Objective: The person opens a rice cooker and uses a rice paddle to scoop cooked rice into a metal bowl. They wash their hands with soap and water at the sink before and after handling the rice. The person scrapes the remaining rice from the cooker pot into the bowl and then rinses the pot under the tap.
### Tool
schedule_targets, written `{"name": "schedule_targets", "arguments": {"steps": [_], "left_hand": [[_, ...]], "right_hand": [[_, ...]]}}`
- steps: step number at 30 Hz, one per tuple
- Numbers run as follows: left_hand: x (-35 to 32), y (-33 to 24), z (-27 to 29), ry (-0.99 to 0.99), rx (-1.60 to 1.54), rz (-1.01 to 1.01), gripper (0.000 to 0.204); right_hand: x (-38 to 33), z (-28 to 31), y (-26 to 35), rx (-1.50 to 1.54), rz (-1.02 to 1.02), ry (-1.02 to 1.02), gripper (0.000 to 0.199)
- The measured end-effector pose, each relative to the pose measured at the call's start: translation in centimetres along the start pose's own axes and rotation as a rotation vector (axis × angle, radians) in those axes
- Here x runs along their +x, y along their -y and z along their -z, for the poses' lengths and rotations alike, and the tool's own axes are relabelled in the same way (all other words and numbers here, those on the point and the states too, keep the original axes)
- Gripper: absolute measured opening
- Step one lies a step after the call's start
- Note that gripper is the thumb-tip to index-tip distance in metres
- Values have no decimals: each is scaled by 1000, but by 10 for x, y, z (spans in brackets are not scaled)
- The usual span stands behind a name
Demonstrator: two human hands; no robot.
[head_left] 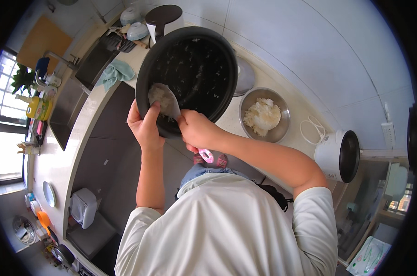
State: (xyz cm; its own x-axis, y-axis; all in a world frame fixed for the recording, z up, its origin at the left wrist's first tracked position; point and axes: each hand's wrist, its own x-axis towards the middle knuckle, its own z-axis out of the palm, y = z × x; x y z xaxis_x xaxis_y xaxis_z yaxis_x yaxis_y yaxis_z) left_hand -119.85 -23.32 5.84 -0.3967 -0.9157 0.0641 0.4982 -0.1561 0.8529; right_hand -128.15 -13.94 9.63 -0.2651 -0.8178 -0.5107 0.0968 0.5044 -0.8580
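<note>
A black inner pot (197, 60) of a rice cooker is tipped toward me, with stray rice grains stuck to its wall. My left hand (145, 123) is closed on its near left rim, thumb on the inside. My right hand (197, 130) is closed round the handle of a pale rice paddle (173, 106), whose pink patterned end shows below the fist. Its blade lies inside the pot, against a clump of cooked rice (159, 95) near my left thumb. To the right, a steel bowl (287, 120) on the counter holds a mound of white rice (263, 116).
Behind the pot stands a white appliance with a dark lid (164, 15). A teal cloth (116, 72) hangs over the counter edge beside the sink (65, 110). A white container (330, 155) with a black opening and a cord stands at right. A bin (83, 207) is at lower left.
</note>
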Motion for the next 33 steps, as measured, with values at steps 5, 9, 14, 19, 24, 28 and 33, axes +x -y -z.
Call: {"name": "schedule_targets", "arguments": {"steps": [5,9,14,19,24,28,33], "left_hand": [[-4,13,-1,7,32,-14,8],[-1,20,2,54,1,-5,20],[-5,24,-16,32,-4,72,23],[1,31,-12,-39,-89,127,23],[1,25,-7,-114,-49,179,13],[-2,26,2,-134,-40,209,9],[-8,33,12,-129,-27,260,10]], "right_hand": [[6,6,-5,509,-38,83,22],[6,26,-19,691,-26,180,24],[-5,63,-44,742,-15,282,24],[-47,103,-62,713,-61,273,28],[-106,158,-95,509,-69,-159,26],[-117,171,-143,-770,159,-784,19],[-110,169,-196,-1145,74,-817,31]]}}
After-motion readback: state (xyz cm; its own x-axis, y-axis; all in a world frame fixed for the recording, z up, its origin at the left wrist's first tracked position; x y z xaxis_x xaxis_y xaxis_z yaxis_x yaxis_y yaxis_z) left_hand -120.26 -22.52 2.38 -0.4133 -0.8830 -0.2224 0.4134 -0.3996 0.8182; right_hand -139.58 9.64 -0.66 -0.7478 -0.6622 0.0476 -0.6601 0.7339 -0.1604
